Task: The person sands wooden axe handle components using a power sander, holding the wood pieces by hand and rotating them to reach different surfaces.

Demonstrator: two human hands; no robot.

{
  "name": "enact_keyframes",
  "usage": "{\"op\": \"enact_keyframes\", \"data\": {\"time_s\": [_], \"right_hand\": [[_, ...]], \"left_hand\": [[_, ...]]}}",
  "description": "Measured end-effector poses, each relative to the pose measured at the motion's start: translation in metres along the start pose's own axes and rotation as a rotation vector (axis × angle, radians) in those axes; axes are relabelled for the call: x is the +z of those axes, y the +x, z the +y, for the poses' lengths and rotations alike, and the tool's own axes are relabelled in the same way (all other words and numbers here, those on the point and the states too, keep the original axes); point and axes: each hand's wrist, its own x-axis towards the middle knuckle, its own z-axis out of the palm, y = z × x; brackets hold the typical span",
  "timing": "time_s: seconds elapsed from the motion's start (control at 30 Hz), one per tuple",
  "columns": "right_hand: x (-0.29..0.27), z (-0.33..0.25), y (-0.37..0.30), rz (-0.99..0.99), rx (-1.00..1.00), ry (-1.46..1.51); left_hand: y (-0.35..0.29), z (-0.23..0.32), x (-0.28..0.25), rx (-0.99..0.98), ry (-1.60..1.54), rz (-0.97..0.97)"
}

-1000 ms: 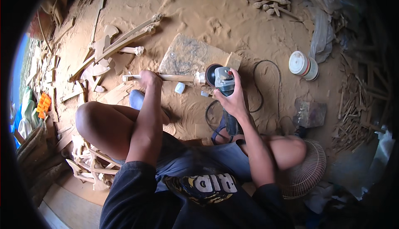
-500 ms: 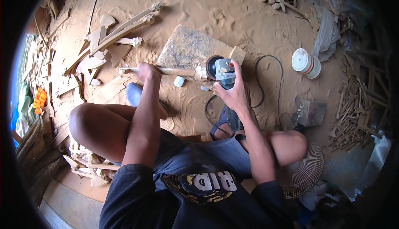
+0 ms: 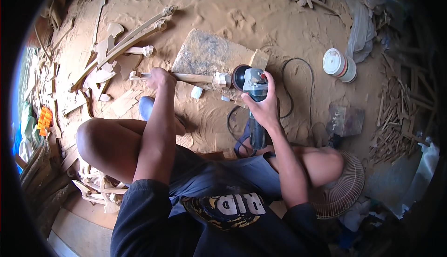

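Note:
My left hand [image 3: 160, 79] is closed round a slim wooden stick [image 3: 195, 77] that lies crosswise in front of me. Its right end widens into a carved, faceted wooden head [image 3: 222, 80]. My right hand [image 3: 264, 107] grips an angle grinder [image 3: 255, 82] with a dark green and grey body, held upright. The grinder's dark round disc [image 3: 240, 76] faces the carved head and is right against it or nearly so; I cannot tell whether they touch. Behind the stick lies a worn stone slab [image 3: 205, 52] with a small wood block [image 3: 260, 59] on its right corner.
More carved sticks [image 3: 132, 38] and wood offcuts lie at the left. A black cord [image 3: 292, 89] loops right of the grinder. A white tub [image 3: 339, 65], a clear box [image 3: 345, 119] and a pile of wood scraps [image 3: 396, 126] are farther right. A round fan guard [image 3: 342, 187] stands by my right knee.
The stick has turned a little in my left hand, and its left end shows broader. The grinder has shifted slightly right over the ground. The whole view has moved a little.

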Motion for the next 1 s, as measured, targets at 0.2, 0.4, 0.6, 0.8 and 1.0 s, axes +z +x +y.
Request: {"op": "enact_keyframes", "data": {"time_s": [0.2,0.4,0.6,0.8,1.0], "right_hand": [[0.006,0.017,-0.017,0.023,-0.073,0.084],[0.022,0.017,-0.019,-0.007,-0.145,0.053],[0.031,0.020,-0.021,0.032,-0.174,-0.037],[0.027,0.025,-0.021,0.045,-0.152,-0.030],[0.004,0.001,-0.020,0.058,-0.023,0.113]], "left_hand": [[-0.008,0.007,0.004,0.093,0.252,-0.028],[0.017,0.004,0.020,0.092,0.211,-0.051],[0.076,-0.003,0.032,0.505,0.937,-0.118],[0.085,-0.020,0.040,0.793,1.339,-0.221],[0.006,-0.001,0.029,0.114,0.291,-0.120]]}}
